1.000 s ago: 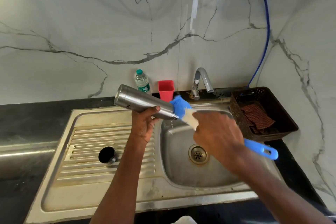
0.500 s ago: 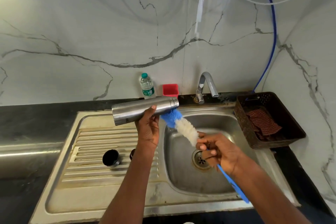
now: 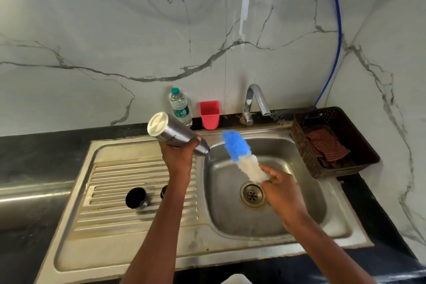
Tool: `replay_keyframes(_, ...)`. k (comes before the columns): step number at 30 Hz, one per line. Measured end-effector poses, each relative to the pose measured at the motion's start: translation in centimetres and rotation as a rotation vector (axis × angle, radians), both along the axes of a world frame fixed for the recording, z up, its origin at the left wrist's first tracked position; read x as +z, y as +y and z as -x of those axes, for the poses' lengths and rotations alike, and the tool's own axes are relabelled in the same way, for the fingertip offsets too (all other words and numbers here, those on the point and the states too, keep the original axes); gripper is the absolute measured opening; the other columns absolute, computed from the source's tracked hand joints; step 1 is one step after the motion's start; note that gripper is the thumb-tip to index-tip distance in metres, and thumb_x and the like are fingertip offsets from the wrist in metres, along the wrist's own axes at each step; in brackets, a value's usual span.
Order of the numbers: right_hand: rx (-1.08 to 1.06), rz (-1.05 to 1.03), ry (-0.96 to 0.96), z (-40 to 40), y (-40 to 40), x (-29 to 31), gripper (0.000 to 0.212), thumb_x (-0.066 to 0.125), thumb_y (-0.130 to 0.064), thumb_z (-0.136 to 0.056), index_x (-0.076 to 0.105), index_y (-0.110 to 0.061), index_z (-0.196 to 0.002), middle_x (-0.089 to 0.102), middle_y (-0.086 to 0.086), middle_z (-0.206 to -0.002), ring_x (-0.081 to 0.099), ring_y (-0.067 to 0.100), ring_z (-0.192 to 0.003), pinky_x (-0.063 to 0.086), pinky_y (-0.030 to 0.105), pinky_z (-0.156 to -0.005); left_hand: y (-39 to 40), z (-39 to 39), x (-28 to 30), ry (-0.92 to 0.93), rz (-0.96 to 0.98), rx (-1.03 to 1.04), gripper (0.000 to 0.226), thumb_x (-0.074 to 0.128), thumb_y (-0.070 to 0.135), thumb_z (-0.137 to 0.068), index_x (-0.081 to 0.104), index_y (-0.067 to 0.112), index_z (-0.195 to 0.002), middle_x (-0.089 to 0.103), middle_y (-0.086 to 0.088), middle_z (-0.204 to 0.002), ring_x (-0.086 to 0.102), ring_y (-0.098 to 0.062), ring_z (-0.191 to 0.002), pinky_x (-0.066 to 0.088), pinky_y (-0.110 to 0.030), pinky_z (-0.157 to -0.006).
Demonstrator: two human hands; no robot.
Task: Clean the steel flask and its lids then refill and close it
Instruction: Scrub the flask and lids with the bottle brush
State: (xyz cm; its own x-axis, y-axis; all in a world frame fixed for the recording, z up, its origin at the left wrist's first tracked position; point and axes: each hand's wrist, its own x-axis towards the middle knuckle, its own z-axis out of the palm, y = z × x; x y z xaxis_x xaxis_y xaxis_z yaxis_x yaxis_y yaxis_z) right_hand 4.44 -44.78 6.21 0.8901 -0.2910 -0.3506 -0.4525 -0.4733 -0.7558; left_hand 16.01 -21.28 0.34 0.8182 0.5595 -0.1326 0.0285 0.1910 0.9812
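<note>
My left hand (image 3: 178, 157) grips the steel flask (image 3: 171, 132), tilted with its base up to the left and its open mouth pointing down over the left rim of the sink basin (image 3: 299, 221). A bottle brush (image 3: 242, 157) with a blue tip and white bristles is in my right hand (image 3: 280, 188), over the basin and apart from the flask's mouth. Its handle is hidden behind my hand. On the ribbed drainboard (image 3: 110, 193) lies a black-lined steel lid (image 3: 136, 198). A second dark lid (image 3: 164, 191) peeks out from behind my left forearm.
A tap (image 3: 253, 101) stands behind the basin. A small water bottle (image 3: 181, 107) and a red cup (image 3: 209, 114) stand against the marble wall. A dark basket (image 3: 359, 163) holding a checked cloth (image 3: 327, 147) sits right of the sink.
The brush has come out of the flask's mouth and moved right. My left hand has tipped the flask so its mouth points down towards the basin.
</note>
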Motion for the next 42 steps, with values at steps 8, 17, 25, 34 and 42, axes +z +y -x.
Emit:
replay_keyframes(8, 0.24, 0.364, -0.039, 0.9, 2.2, 1.2, 0.064, 0.053, -0.021, -0.089, 0.048, -0.049, -0.147, 0.073, 0.001, -0.113, 0.069, 0.03, -0.097, 0.057, 0.04, -0.08, -2.2, 1.0, 0.4, 0.107, -0.253, -0.095, 0.085, 0.099, 0.034, -0.055, 0.058, 0.027, -0.128, 0.074, 0.01, -0.108, 0.072, -0.01, -0.095, 0.06, -0.042, -0.093)
replay_keyframes(17, 0.329, 0.524, -0.067, 0.6, 2.4, 3.8, 0.05, 0.054, -0.022, -0.089, 0.056, -0.033, -0.138, 0.071, 0.003, -0.109, 0.066, 0.032, -0.092, 0.052, 0.037, -0.074, -3.5, 1.1, 1.7, 0.046, -0.163, -0.072, 0.085, 0.099, 0.023, -0.063, 0.055, 0.022, -0.136, 0.073, 0.008, -0.112, 0.071, -0.006, -0.094, 0.059, -0.035, -0.092)
replay_keyframes(25, 0.424, 0.62, -0.145, 1.0, 1.9, 5.2, 0.047, 0.052, -0.02, -0.09, 0.057, -0.029, -0.136, 0.071, 0.003, -0.104, 0.068, 0.03, -0.089, 0.055, 0.041, -0.075, -2.3, 0.7, 1.4, 0.029, 0.119, -0.229, 0.076, 0.095, 0.006, -0.066, 0.059, 0.014, -0.132, 0.076, -0.006, -0.117, 0.075, -0.027, -0.105, 0.064, -0.051, -0.084)
replay_keyframes(34, 0.127, -0.215, 0.271, -7.3, -4.9, 0.6, 0.047, 0.054, -0.003, -0.091, 0.075, -0.033, -0.12, 0.054, 0.0, -0.056, 0.032, 0.009, -0.039, 0.027, 0.02, -0.038, -0.6, 1.7, 0.2, 0.114, 0.393, -0.444, 0.082, 0.085, 0.018, -0.067, 0.053, 0.015, -0.142, 0.073, -0.013, -0.127, 0.072, -0.032, -0.116, 0.059, -0.051, -0.093)
replay_keyframes(42, 0.096, -1.152, 0.541, -4.1, -3.2, -4.2, 0.018, 0.043, -0.002, -0.093, 0.054, -0.015, -0.101, 0.039, 0.002, -0.067, 0.026, 0.004, -0.036, 0.012, 0.014, -0.035, -2.3, 1.7, -0.5, 0.021, 0.791, -0.047, 0.06, 0.081, 0.008, -0.083, 0.056, 0.008, -0.138, 0.073, -0.016, -0.127, 0.07, -0.033, -0.12, 0.058, -0.048, -0.101)
